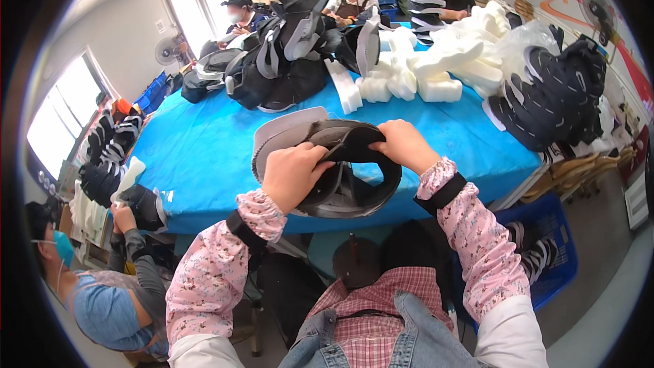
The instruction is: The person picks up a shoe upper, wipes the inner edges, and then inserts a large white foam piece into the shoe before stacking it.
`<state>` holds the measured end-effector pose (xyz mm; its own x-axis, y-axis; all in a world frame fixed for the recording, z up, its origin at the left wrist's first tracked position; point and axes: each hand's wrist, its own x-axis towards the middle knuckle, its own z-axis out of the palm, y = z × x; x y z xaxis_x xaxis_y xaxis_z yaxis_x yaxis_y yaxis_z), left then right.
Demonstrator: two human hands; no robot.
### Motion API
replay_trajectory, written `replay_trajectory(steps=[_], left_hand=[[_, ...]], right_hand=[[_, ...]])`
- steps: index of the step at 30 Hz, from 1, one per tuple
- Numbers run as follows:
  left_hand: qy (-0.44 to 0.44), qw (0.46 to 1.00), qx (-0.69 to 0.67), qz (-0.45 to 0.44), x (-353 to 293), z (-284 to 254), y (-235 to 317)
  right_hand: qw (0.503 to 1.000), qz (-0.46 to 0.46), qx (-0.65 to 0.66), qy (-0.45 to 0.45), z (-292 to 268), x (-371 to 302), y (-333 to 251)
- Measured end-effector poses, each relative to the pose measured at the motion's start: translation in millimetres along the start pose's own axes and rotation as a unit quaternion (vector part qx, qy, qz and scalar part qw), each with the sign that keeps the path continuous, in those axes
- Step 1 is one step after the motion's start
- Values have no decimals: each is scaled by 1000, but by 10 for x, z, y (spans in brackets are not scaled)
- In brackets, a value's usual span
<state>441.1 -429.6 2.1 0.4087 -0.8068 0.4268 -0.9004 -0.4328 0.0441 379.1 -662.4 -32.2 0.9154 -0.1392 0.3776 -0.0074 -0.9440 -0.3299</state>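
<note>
Over the near edge of the table, a grey and black shoe upper (283,138) hangs between my two hands, its dark opening turned up toward me. My left hand (293,172) pinches the rim on the left side, thumb and fingers closed on the fabric. On the opposite side my right hand (407,145) grips the collar, its thumb reaching over the edge. The collar is pulled into a wide loop, and blue table cover shows through it. A pale grey flap stands up at the shoe's far left side.
The blue-covered table (204,157) bears a heap of black shoe uppers (286,82), white foam shoe fillers (436,71) and stacked black shoes (562,95) at right. A blue crate (558,259) holds shoes at lower right. A co-worker (116,300) handles a black shoe at left; several others sit across.
</note>
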Motion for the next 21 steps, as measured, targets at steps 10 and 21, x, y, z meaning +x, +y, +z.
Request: replay_trajectory(steps=[10,21], left_hand=[[5,998,31,45,137,99,144],[124,964,87,217,231,-84,-10]], right_hand=[[998,-26,60,-13,10,-92,-59],[993,5,112,-36,32,-43,44]])
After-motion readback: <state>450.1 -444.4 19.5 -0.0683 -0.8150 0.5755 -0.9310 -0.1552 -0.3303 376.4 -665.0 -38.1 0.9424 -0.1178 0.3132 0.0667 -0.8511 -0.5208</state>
